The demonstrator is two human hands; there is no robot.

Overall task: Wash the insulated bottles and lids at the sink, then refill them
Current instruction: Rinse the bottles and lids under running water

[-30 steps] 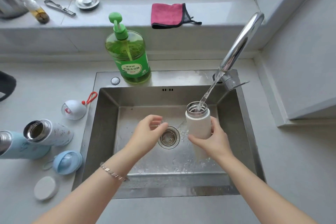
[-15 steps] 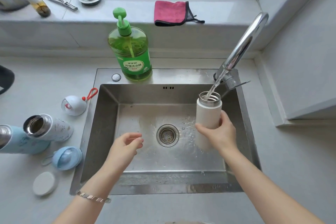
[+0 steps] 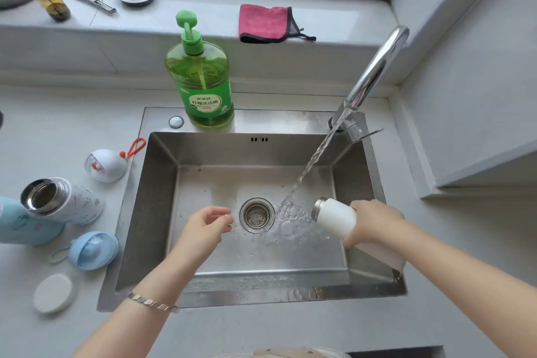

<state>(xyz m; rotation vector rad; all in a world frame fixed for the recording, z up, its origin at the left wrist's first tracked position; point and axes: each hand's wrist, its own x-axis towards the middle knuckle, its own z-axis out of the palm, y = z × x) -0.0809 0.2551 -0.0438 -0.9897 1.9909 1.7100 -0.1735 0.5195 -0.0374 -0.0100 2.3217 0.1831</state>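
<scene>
– Tipping the small white steel-mouthed insulated bottle (image 3: 334, 218), you grip its body in your curled right hand (image 3: 374, 221); it lies nearly sideways, low over the right part of the stainless steel sink (image 3: 261, 120).
– Yes; its mouth points toward the round drain strainer (image 3: 257, 215); water from the curved chrome tap (image 3: 374, 67) strikes the basin floor between strainer and mouth.
– Your left hand (image 3: 207, 225) hovers over the basin, fingers loosely curled, holding nothing.
– On the desk (image 3: 58, 125) at your left, an open white patterned bottle (image 3: 66, 203) and a pale blue bottle (image 3: 23, 227) sit side by side; a white domed lid with a red loop (image 3: 106, 166), a blue domed lid (image 3: 93, 250) and a flat white round lid (image 3: 53, 293) lie near them.
</scene>
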